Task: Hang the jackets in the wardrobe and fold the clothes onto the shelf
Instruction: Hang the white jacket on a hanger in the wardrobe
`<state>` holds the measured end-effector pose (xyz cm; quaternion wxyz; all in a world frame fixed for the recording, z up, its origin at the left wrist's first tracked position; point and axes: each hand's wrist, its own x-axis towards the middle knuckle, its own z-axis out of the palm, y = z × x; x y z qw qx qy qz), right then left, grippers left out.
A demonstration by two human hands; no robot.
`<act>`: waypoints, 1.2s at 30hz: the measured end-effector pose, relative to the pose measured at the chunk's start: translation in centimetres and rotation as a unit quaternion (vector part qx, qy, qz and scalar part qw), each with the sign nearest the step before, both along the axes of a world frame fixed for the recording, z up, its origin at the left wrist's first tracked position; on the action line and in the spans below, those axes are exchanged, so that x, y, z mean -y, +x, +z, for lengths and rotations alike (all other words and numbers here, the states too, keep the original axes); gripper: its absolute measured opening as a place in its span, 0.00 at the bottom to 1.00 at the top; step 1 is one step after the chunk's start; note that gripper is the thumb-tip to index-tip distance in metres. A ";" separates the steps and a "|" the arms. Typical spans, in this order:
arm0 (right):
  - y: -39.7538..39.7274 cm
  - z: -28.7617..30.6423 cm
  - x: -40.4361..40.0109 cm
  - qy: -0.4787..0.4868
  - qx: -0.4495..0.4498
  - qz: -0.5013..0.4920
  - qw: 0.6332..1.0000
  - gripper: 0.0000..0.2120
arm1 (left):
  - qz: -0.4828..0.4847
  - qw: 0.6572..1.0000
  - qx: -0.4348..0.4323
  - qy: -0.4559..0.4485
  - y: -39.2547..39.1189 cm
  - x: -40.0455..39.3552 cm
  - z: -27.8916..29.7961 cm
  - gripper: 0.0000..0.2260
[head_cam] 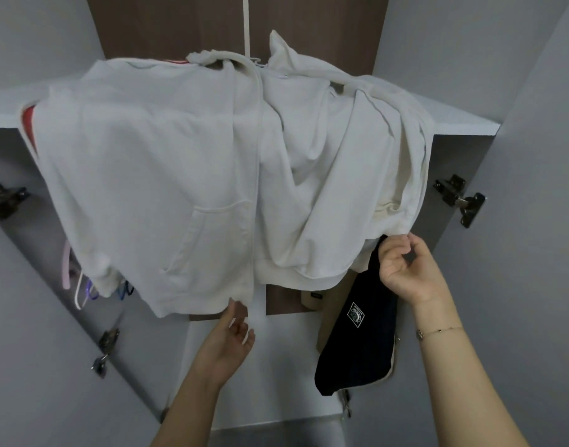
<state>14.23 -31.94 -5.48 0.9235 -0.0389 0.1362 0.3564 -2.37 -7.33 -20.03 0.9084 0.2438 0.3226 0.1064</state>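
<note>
A large white zip hoodie (180, 162) lies spread over the white wardrobe shelf (463, 119), and its lower half hangs over the shelf's front edge. My left hand (226, 337) is below the hem near the zip, fingers relaxed, fingertips touching the fabric. My right hand (408, 269) is at the hem's right end with thumb and fingers loosely curled, just at the fabric's edge. A black jacket with a white square logo (357, 337) hangs under the shelf, right behind my right hand. Something red (27, 121) peeks out beneath the hoodie at the left.
Several coloured hangers (83, 285) hang at the lower left under the shelf. Both grey wardrobe doors stand open, with metal hinges at the left (5, 198) and right (460, 198). A tan garment (331, 304) hangs behind the black jacket. The brown back panel (212, 24) rises behind the shelf.
</note>
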 end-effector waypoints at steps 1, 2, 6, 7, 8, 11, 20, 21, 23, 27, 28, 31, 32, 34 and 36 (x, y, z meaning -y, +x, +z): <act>-0.3 0.0 0.2 0.005 0.004 -0.005 1.000 0.07 | 0.008 1.000 0.005 0.001 -0.1 0.0 0.0 0.10; -0.7 -0.1 0.5 0.007 0.014 -0.006 1.000 0.06 | 0.014 1.000 0.014 0.000 -0.2 0.1 0.1 0.10; -3.6 -0.4 1.2 -0.036 0.079 0.001 0.996 0.06 | 0.062 0.994 0.057 -0.063 -1.4 0.5 0.1 0.18; -4.6 -0.4 1.3 -0.053 0.098 -0.007 0.994 0.06 | 0.074 0.992 0.063 -0.077 -1.8 0.7 0.3 0.19; -5.5 -0.2 1.4 -0.073 0.121 -0.015 0.990 0.07 | 0.078 0.991 0.064 -0.083 -2.3 1.0 0.8 0.20; -8.5 0.8 1.6 -0.154 0.194 -0.008 0.969 0.09 | 0.054 0.993 0.076 -0.078 -3.7 2.4 2.9 0.22; -15.6 2.2 -3.1 -0.259 0.285 -0.007 0.923 0.09 | -0.037 0.949 0.218 0.225 -6.8 7.6 14.5 0.16; -16.0 2.3 -3.5 -0.252 0.286 -0.009 0.925 0.09 | -0.022 0.944 0.219 0.246 -6.9 8.0 15.4 0.14; -16.4 2.3 -4.0 -0.240 0.285 -0.011 0.928 0.09 | -0.005 0.937 0.222 0.268 -7.1 8.6 16.6 0.12; -16.8 2.4 -4.5 -0.235 0.276 -0.040 0.931 0.13 | -0.004 0.934 0.221 0.280 -7.6 9.5 17.4 0.08; -16.9 2.5 -4.5 -0.239 0.280 -0.045 0.928 0.13 | 0.006 0.937 0.213 0.278 -7.6 9.7 17.4 0.08; -17.0 2.7 -4.2 -0.228 0.294 -0.050 0.927 0.13 | 0.044 0.941 0.196 0.273 -7.3 10.1 17.8 0.08; -17.1 2.7 -4.2 -0.222 0.299 -0.051 0.927 0.13 | 0.054 0.940 0.198 0.272 -7.2 10.2 17.9 0.07; -17.4 2.5 -4.1 -0.235 0.318 -0.064 0.916 0.13 | 0.067 0.937 0.195 0.283 -6.9 10.4 18.2 0.06; -17.7 2.2 -3.9 -0.278 0.343 -0.086 0.893 0.11 | 0.071 0.933 0.176 0.305 -6.8 10.6 18.1 0.07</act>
